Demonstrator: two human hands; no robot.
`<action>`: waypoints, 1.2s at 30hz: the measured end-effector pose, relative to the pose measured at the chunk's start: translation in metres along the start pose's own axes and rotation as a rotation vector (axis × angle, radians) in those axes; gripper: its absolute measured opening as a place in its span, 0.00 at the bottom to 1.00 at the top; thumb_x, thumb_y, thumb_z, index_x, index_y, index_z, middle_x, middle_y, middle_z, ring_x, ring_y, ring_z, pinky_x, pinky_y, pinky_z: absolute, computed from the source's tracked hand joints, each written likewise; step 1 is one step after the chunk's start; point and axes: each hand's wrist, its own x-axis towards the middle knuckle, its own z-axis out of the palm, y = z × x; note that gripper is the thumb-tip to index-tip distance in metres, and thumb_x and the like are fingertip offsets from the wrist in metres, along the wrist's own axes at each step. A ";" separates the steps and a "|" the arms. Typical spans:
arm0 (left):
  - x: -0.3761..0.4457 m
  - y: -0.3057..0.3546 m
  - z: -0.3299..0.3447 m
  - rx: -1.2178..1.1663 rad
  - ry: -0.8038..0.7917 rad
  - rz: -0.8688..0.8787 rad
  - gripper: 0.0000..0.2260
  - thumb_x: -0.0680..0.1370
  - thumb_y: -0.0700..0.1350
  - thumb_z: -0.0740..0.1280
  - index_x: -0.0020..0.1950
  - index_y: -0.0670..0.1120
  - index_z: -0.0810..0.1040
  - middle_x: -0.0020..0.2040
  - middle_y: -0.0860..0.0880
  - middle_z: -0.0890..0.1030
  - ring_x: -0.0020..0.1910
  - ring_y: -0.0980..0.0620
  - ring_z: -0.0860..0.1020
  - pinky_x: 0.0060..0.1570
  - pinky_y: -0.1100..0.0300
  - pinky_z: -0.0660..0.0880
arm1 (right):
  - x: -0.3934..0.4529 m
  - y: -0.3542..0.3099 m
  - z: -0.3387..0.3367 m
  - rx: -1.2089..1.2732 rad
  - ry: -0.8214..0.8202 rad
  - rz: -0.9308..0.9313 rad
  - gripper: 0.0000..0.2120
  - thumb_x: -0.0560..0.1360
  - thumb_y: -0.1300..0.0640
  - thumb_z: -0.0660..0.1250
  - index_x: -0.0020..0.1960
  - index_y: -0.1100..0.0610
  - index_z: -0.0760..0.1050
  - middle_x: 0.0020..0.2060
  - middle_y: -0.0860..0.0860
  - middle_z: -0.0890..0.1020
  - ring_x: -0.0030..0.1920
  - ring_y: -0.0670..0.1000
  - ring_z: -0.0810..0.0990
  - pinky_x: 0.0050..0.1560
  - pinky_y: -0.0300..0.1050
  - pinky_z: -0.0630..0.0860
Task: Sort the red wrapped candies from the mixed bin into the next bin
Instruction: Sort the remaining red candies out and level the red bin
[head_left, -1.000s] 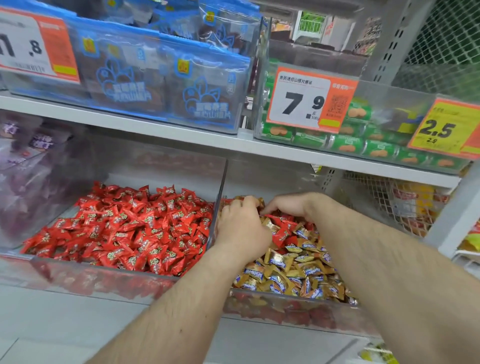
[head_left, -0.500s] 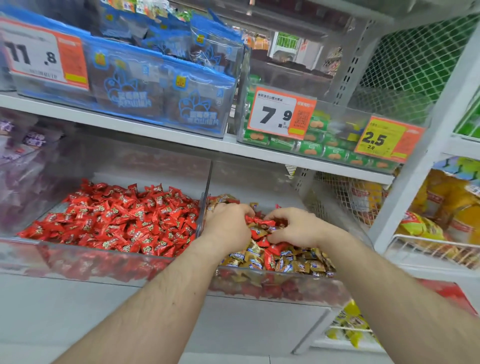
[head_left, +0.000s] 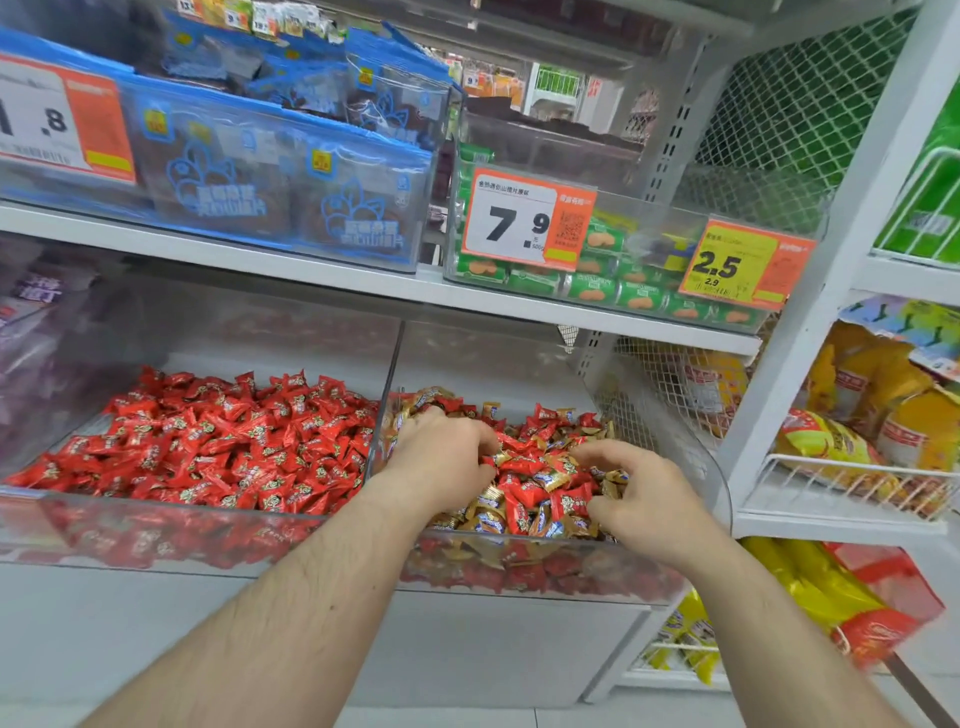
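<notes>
The mixed bin (head_left: 613, 564) is the clear right-hand bin on the lower shelf, holding red candies (head_left: 524, 491) mingled with gold-brown ones (head_left: 485, 512). To its left, past a clear divider, stands the bin of red candies only (head_left: 223, 441). Both my hands are inside the mixed bin. My left hand (head_left: 441, 462) lies near the divider, fingers curled down around red candies at its fingertips. My right hand (head_left: 636, 501) is at the front right of the pile, thumb and curled fingers pinching a candy whose colour is hidden.
The white shelf (head_left: 322, 273) above carries blue snack bags (head_left: 291, 192) and a clear bin of green biscuit packs (head_left: 597, 286) with orange price tags. On the right, a white upright (head_left: 810, 332) and a wire basket (head_left: 857, 483) of yellow bags stand close by.
My right hand has drawn back from the far middle of the pile to its front right. My left hand stays by the divider. The view has tilted and pulled back a little.
</notes>
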 end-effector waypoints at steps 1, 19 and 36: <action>0.000 0.000 0.000 0.000 0.004 0.001 0.12 0.79 0.50 0.65 0.62 0.59 0.78 0.61 0.56 0.79 0.67 0.47 0.64 0.67 0.49 0.58 | 0.001 0.001 0.001 -0.006 0.011 0.004 0.23 0.71 0.64 0.69 0.64 0.48 0.77 0.59 0.43 0.78 0.32 0.35 0.75 0.38 0.29 0.68; 0.000 0.010 -0.010 -0.415 0.098 -0.076 0.13 0.82 0.41 0.52 0.45 0.48 0.74 0.36 0.50 0.75 0.33 0.51 0.72 0.32 0.58 0.66 | 0.008 0.000 0.014 0.049 0.147 0.027 0.17 0.77 0.58 0.70 0.64 0.47 0.76 0.54 0.44 0.76 0.43 0.40 0.73 0.50 0.39 0.67; 0.024 0.013 0.005 -0.232 0.074 -0.017 0.10 0.75 0.57 0.68 0.47 0.52 0.73 0.45 0.50 0.77 0.42 0.48 0.72 0.35 0.57 0.66 | 0.018 0.009 0.002 0.383 0.500 0.109 0.14 0.79 0.63 0.61 0.52 0.45 0.77 0.43 0.41 0.80 0.40 0.43 0.76 0.45 0.45 0.74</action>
